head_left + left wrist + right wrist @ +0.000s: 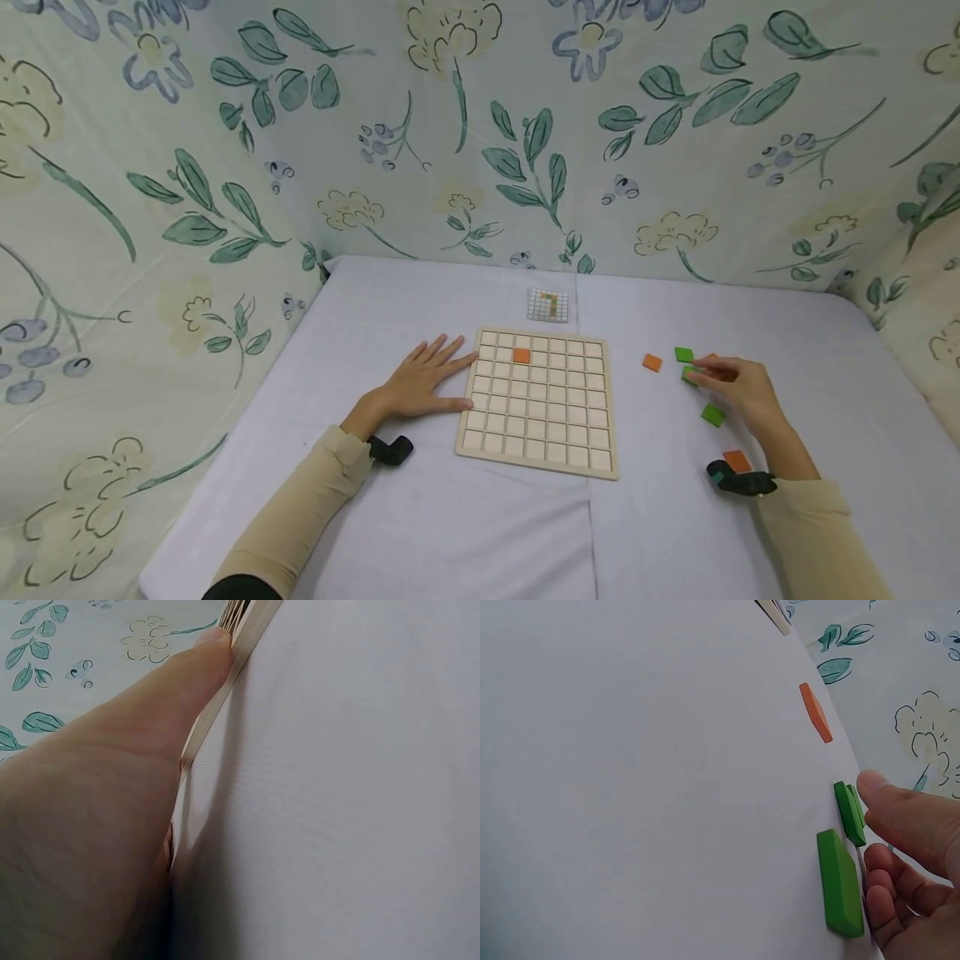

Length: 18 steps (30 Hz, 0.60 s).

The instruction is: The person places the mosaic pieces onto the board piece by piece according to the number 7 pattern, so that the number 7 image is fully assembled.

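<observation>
My left hand [423, 385] lies spread on the cloth, with its fingertips and thumb against the left edge of a wooden grid board [537, 462]. The left wrist view shows the thumb [176, 690] touching the board's rim [251, 637]. One orange tile [521, 356] sits in a cell near the board's upper left. Right of the board, my right hand [738, 387] pinches at a green tile [688, 375] with thumb and index finger; the other fingers [885, 900] are curled. A second green tile [683, 355] lies just beyond. An orange tile [707, 358] is partly hidden behind the hand.
A small card with a coloured grid pattern [548, 305] lies behind the board. Another orange tile [652, 362] lies left of the green ones. Nearer are a green tile [713, 414] and an orange tile [737, 461] beside the right wrist. Floral cloth [450, 167] hangs behind the table.
</observation>
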Tool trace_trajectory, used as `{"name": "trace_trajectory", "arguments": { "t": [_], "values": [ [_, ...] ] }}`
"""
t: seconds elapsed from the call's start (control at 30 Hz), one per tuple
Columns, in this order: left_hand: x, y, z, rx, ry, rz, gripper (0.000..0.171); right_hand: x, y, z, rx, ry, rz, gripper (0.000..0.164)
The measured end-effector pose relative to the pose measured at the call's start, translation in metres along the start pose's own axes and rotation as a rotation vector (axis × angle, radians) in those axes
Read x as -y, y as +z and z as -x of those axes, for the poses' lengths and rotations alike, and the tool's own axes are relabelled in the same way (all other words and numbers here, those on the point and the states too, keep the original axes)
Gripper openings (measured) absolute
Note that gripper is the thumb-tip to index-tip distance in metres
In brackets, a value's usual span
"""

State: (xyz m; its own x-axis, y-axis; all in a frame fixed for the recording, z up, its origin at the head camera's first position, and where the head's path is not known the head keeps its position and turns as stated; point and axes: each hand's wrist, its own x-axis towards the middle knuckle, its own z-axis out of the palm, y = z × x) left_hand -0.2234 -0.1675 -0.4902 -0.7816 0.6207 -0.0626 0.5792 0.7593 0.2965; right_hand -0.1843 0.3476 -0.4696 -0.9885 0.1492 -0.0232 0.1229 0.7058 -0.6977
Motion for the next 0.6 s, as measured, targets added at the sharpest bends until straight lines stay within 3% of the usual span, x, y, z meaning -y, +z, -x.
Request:
{"name": "trace_trajectory", "arguments": {
  "t": [0.37, 0.6],
  "values": [
    [-0.001, 0.0, 0.0, -0.004, -0.004, -0.002, 0.09, -0.0053, 0.0015, -0.0008, -0.005, 0.007, 0.05, 0.045],
    [-0.0005, 0.001, 0.0001, -0.009, 0.002, -0.002, 0.091, -0.0042, 0.0022, -0.0003, -0.008, -0.04, 0.068, 0.042]
  ]
}}
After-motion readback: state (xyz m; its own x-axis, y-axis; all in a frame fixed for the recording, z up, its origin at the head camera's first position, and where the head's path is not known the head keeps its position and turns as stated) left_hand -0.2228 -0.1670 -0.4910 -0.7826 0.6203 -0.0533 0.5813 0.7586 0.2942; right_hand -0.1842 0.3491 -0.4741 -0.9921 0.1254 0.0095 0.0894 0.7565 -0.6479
